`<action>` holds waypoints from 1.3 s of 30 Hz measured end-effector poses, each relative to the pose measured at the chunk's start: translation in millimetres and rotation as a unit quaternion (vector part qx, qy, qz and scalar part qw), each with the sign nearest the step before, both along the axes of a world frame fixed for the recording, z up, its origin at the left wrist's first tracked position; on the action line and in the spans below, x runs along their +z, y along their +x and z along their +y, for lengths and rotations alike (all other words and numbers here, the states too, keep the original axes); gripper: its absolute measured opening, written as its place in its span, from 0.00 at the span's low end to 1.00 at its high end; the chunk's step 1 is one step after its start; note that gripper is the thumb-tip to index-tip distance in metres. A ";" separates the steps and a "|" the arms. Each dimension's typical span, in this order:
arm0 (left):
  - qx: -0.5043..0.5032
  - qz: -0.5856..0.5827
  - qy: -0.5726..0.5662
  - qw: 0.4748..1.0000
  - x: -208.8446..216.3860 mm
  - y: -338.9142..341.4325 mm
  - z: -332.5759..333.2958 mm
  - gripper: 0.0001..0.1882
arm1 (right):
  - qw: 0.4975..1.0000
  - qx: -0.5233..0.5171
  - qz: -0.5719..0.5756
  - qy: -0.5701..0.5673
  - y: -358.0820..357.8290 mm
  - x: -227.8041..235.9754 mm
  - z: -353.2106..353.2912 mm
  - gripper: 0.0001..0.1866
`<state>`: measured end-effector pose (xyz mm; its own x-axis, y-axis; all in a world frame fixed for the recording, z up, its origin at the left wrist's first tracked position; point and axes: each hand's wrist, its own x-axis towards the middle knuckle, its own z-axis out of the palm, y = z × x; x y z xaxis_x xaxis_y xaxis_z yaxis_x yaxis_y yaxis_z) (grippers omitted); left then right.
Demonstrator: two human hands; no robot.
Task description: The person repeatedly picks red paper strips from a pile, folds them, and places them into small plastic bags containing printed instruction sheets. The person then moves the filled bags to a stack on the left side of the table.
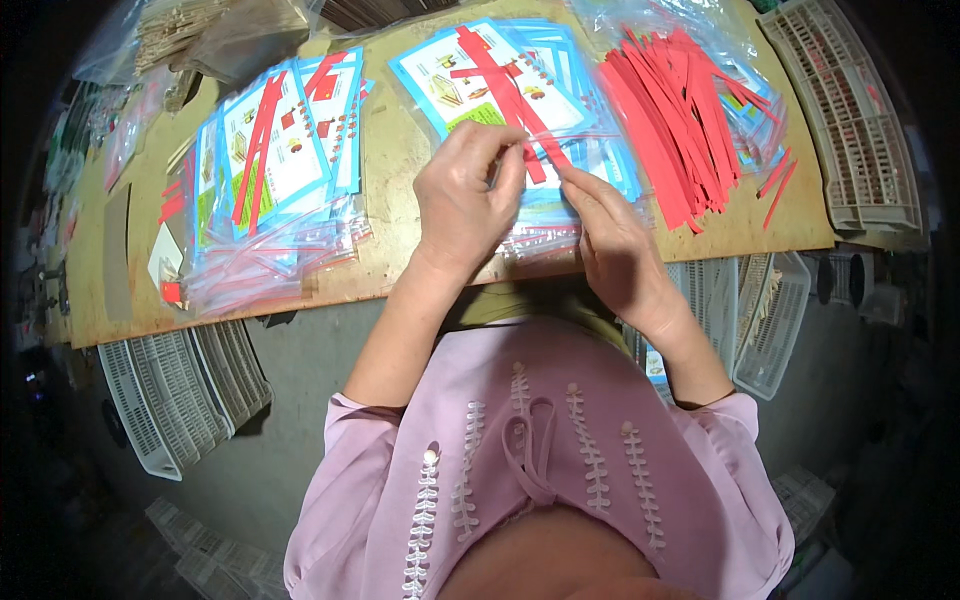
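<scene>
My left hand (470,190) is closed in a pinch at the near end of the middle pile; what lies between thumb and forefinger is hidden. Beside it, my right hand (618,240) has its fingers pressed together at the near end of a red strip (545,140). More red strips (485,65) lie crossed over a blue-edged printed card (440,75). Under the card is a pile of clear zip bags (610,165) with similar cards inside. Both hands are over these bags, close to the table's front edge.
To the left lies another pile of bagged cards (285,150) with red strips on top. A thick heap of red strips (670,130) is on the right. White plastic crates (850,120) stand past the table's right end, with more crates (180,390) below the front edge.
</scene>
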<state>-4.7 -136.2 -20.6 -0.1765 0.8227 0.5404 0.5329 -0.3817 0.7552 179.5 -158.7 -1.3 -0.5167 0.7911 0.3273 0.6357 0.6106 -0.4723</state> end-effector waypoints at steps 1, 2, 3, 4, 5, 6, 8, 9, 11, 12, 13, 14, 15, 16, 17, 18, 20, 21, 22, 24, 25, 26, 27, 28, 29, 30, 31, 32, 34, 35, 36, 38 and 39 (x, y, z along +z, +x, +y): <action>0.002 -0.018 -0.010 1.000 1.4 0.0 -1.3 0.04 | 0.999 -0.006 -0.027 0.022 2.1 3.3 -1.4 0.21; 0.001 -0.022 -0.015 1.000 1.2 0.2 -2.4 0.04 | 0.998 -0.012 -0.053 0.045 3.4 5.0 -2.8 0.22; -0.002 -0.025 -0.018 1.000 1.1 0.6 -2.3 0.04 | 0.997 -0.010 -0.052 0.053 3.6 5.1 -3.5 0.21; -0.005 -0.029 -0.021 0.999 0.4 1.1 -2.4 0.04 | 0.997 -0.008 -0.050 0.062 3.2 4.9 -3.7 0.21; -0.008 -0.040 -0.025 0.999 -0.6 1.7 -2.3 0.04 | 0.996 -0.005 -0.049 0.072 2.4 4.7 -3.6 0.20; -0.011 -0.050 -0.029 0.998 -1.1 2.0 -1.4 0.04 | 0.995 -0.005 -0.052 0.084 -1.6 4.8 -2.0 0.20; -0.018 -0.062 -0.035 0.997 -2.3 3.1 -1.3 0.04 | 0.992 -0.004 -0.060 0.109 -13.2 4.6 1.7 0.19; -0.019 -0.063 -0.037 0.997 -3.1 2.8 -1.7 0.04 | 0.989 -0.003 -0.076 0.129 -17.5 3.7 2.8 0.19; -0.022 -0.061 -0.040 0.997 -3.3 1.5 -1.9 0.04 | 0.980 0.000 -0.107 0.170 -23.5 1.5 4.9 0.19; -0.024 -0.060 -0.040 0.997 -3.4 1.4 -2.0 0.04 | 0.980 -0.007 -0.115 0.165 -24.0 -2.1 6.4 0.19; -0.026 -0.060 -0.040 0.997 -3.4 1.1 -2.1 0.04 | 0.980 -0.015 -0.122 0.159 -24.4 -7.9 8.0 0.20; -0.025 -0.054 -0.043 0.997 -2.7 0.9 -2.6 0.04 | 0.979 -0.022 -0.130 0.154 -24.7 -12.3 8.6 0.20; -0.024 -0.049 -0.046 0.997 -1.7 0.8 -3.0 0.03 | 0.980 -0.026 -0.129 0.149 -23.5 -14.5 8.4 0.20; -0.024 -0.044 -0.050 0.997 -0.8 0.7 -3.2 0.03 | 0.981 -0.029 -0.128 0.144 -20.9 -16.0 7.9 0.20; -0.023 -0.039 -0.048 0.998 -0.4 0.6 -3.1 0.03 | 0.982 -0.033 -0.127 0.139 -18.6 -16.3 7.2 0.20; -0.021 -0.034 -0.046 0.998 -0.2 0.6 -2.8 0.03 | 0.982 -0.040 -0.132 0.126 -17.2 -13.6 5.0 0.21; -0.019 -0.019 -0.033 0.999 -1.5 0.9 -2.8 0.03 | 0.983 -0.055 -0.143 0.099 -13.6 -5.2 -5.3 0.21; -0.017 -0.009 -0.019 1.000 -3.3 1.0 -2.9 0.04 | 0.985 -0.037 -0.127 0.110 -8.3 -5.4 -9.9 0.21; -0.015 0.001 -0.006 1.000 -5.2 1.2 -3.0 0.04 | 0.986 -0.019 -0.111 0.121 -0.2 -7.2 -15.0 0.21; -0.012 0.020 -0.006 1.000 -7.1 2.0 -2.3 0.04 | 0.985 -0.008 -0.120 0.123 7.8 -4.7 -24.5 0.20; -0.012 0.032 -0.004 0.999 -7.3 2.6 -2.6 0.04 | 0.983 -0.015 -0.145 0.114 9.7 -1.4 -28.8 0.20; -0.012 0.044 -0.002 0.999 -7.5 3.1 -2.9 0.04 | 0.980 -0.022 -0.169 0.106 10.6 0.8 -31.0 0.19; -0.014 0.063 -0.013 0.998 -8.1 3.9 -3.4 0.04 | 0.981 -0.034 -0.165 0.099 11.5 -1.2 -32.4 0.19; -0.017 0.062 -0.015 0.998 -7.2 4.2 -3.7 0.04 | 0.978 -0.026 -0.174 0.109 11.2 -2.0 -31.5 0.19; -0.020 0.061 -0.017 0.998 -6.0 4.4 -4.0 0.03 | 0.976 -0.017 -0.182 0.118 10.1 -2.4 -30.5 0.20; -0.022 0.061 -0.018 0.998 -4.9 4.5 -3.9 0.03 | 0.974 -0.008 -0.189 0.128 9.7 -2.7 -29.4 0.21; -0.023 0.057 -0.012 0.998 -5.1 4.3 -3.5 0.03 | 0.973 0.009 -0.194 0.127 10.4 -2.9 -26.2 0.20; -0.023 0.052 -0.007 0.998 -6.3 3.9 -2.9 0.04 | 0.972 0.025 -0.198 0.125 11.5 -3.2 -20.6 0.19; -0.021 0.047 0.009 0.999 -7.0 0.6 -1.2 0.04 | 0.959 0.031 -0.238 0.152 14.1 0.2 -8.8 0.17; -0.019 0.045 0.021 0.999 -6.9 -1.3 0.4 0.04 | 0.945 0.018 -0.272 0.179 17.5 5.4 -2.4 0.17; -0.016 0.042 0.033 0.998 -7.2 -2.2 1.2 0.05 | 0.929 0.006 -0.308 0.208 21.5 8.8 3.3 0.17; -0.026 0.033 0.024 0.999 -7.5 -2.2 0.6 0.05 | 0.917 0.031 -0.311 0.250 24.4 5.8 7.8 0.18; -0.033 0.028 0.019 0.999 -8.1 -1.6 0.4 0.05 | 0.915 0.056 -0.309 0.255 24.0 1.3 5.5 0.18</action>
<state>-6.3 -135.8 -28.7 -0.0913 0.8104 0.5787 0.5463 -0.4451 0.7095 203.5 -153.3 0.0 -0.7958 0.5483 0.2571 0.6055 0.7290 0.3193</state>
